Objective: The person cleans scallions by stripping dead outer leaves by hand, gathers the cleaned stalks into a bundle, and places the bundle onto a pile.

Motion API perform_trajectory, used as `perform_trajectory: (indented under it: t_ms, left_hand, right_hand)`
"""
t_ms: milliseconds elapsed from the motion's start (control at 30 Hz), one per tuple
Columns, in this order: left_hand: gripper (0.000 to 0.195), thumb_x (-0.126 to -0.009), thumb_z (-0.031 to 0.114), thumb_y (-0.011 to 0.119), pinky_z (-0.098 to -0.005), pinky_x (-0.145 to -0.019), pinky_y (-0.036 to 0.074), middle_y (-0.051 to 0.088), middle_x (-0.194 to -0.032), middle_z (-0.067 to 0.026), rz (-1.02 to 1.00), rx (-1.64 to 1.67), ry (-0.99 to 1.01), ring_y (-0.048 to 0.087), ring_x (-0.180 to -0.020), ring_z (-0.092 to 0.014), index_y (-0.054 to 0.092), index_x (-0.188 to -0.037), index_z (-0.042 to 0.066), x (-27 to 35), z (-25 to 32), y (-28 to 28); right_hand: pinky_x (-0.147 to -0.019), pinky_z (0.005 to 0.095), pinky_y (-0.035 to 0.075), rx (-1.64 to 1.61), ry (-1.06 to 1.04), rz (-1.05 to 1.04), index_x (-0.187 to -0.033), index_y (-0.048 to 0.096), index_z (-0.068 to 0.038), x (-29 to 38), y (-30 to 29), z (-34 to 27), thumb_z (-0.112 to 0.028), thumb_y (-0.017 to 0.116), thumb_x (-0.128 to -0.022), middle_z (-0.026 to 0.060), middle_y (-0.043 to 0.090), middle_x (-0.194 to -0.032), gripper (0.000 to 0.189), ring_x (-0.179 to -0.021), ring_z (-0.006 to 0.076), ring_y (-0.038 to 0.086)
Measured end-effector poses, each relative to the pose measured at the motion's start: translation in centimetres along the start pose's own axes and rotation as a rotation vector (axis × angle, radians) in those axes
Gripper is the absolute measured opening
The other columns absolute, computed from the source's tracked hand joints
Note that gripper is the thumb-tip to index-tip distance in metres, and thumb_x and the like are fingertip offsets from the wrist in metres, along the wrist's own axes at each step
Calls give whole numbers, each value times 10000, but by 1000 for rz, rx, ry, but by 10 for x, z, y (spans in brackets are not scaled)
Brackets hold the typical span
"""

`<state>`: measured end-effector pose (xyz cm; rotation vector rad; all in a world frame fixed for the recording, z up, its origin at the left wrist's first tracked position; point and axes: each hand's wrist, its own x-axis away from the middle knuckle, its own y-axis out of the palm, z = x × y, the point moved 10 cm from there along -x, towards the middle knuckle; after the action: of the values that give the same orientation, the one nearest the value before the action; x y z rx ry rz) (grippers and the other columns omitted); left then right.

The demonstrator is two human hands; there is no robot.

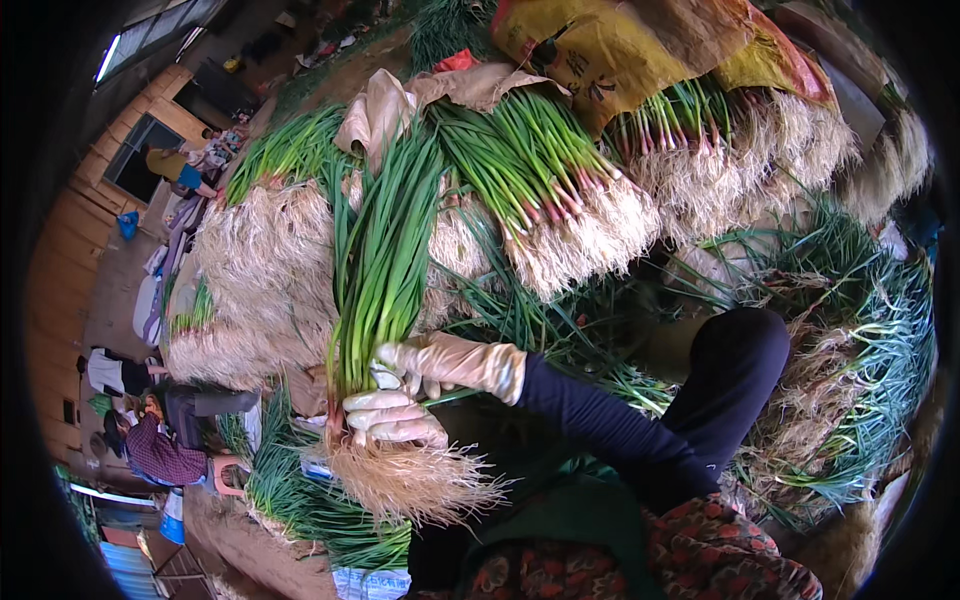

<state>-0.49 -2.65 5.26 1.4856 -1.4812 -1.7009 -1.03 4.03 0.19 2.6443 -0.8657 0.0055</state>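
Observation:
A bunch of green onions point(390, 255) stands roughly upright before me, green tops toward the piles and pale roots point(412, 480) toward my lap. My left hand point(394, 420), in a whitish glove, is closed around the stems just above the roots. My right hand point(435, 364), also gloved and with a dark sleeve behind it, is at the lower stems of the same bunch, its fingers bent. A small whitish thing shows by its fingertips; what it is cannot be told. The palms of both hands are hidden.
Bundled onions with dense roots point(581, 232) lie stacked ahead, partly under a yellow woven sack point(600, 52). Loose onions point(847, 405) are heaped at the right, more bundles point(322, 510) at lower left. Several people are at the far left, one in a checked top point(161, 450) beside a pink stool point(225, 474).

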Motion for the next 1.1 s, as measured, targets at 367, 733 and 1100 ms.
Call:
perform_trajectory:
  t_ms: [367,733,1100]
  left_hand:
    - [596,-851,168,569,-284,-871,455,618,-1086,4,-8,14,-4,616,-940,-108,317,-1381,66,2,2,-5]
    - [712,-836,170,605,-276,-824,481,636,-1100,36,98,-9,-33,632,-949,-82,229,-1424,28,-7,-6,14]
    - [766,-907,151,538,-219,-656,519,629,-991,18,-272,-104,155,647,-816,-88,10,-1398,-108,3,28,193]
  right_hand:
    - [-571,283,457,206,122,1,-933,639,-68,34,-40,51,-549,501,-887,37,613,-732,502,-625,146,578]
    - [-551,436,497,1290,-34,676,-758,658,-114,76,-126,44,-312,550,-834,112,650,-688,238,-630,316,642]
    - [-780,459,482,1286,658,380,-888,660,-32,163,-207,185,-301,515,-800,204,655,-873,318,-874,346,635]
